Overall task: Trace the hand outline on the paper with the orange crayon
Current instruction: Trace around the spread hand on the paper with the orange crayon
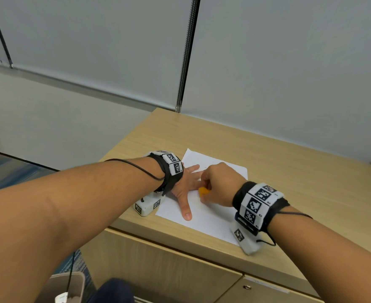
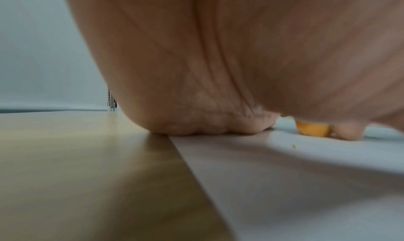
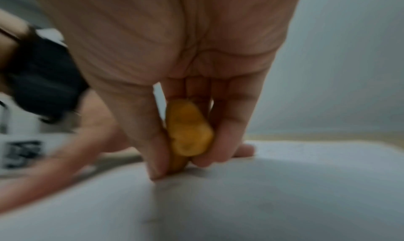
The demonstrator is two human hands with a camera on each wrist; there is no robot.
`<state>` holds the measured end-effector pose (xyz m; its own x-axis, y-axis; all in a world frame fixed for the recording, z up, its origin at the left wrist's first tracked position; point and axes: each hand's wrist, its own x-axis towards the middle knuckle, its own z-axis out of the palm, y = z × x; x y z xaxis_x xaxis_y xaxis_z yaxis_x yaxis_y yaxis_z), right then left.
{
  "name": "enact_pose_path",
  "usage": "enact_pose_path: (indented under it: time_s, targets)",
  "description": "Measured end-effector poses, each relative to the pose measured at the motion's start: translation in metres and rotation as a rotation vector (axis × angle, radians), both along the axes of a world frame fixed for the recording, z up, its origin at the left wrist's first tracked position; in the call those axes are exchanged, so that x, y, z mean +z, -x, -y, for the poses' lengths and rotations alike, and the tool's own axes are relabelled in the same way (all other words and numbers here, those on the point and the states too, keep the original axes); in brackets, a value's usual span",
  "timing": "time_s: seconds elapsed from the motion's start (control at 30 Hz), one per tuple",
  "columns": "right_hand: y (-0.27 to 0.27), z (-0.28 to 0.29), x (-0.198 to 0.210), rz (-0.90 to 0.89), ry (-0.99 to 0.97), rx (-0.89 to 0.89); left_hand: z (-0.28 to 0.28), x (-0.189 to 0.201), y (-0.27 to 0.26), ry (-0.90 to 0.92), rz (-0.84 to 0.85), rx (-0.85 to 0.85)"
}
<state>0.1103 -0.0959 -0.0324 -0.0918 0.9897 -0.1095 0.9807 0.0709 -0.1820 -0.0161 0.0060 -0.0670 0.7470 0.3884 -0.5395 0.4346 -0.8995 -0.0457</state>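
Observation:
A white sheet of paper (image 1: 210, 217) lies on the wooden cabinet top (image 1: 289, 171). My left hand (image 1: 186, 189) lies flat on the paper with fingers spread and the thumb pointing toward me. My right hand (image 1: 217, 184) pinches a stubby orange crayon (image 1: 202, 191) between thumb and fingers, tip down on the paper just right of the left hand. In the right wrist view the crayon (image 3: 188, 130) stands nearly upright in the pinch. The left wrist view shows the palm heel (image 2: 196, 123) on the paper edge and the crayon (image 2: 312, 130) beyond it.
The cabinet top's front edge (image 1: 180, 243) runs just below the paper, with cabinet doors (image 1: 158, 276) under it. Grey wall panels (image 1: 267, 62) stand behind. Tagged wristbands with white camera blocks (image 1: 147, 204) sit on both wrists.

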Motion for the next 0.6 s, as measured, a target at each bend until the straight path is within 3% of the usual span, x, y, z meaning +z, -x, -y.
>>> enact_pose_path:
  time_s: [0.13, 0.3, 0.47, 0.6]
  targets:
    - [0.017, 0.021, -0.001, -0.078, 0.135, 0.151, 0.000, 0.001, 0.000, 0.022, 0.013, 0.022]
    - [-0.005, -0.003, 0.001, -0.027, 0.002, -0.019, 0.002, 0.001, -0.001, -0.004, -0.001, 0.004]
    - [0.015, 0.021, -0.002, -0.065, 0.112, 0.153, 0.001, 0.001, 0.000, 0.008, -0.007, 0.010]
    - [-0.001, 0.011, 0.000, -0.075, 0.058, 0.046, -0.002, -0.001, 0.000, 0.025, 0.008, 0.008]
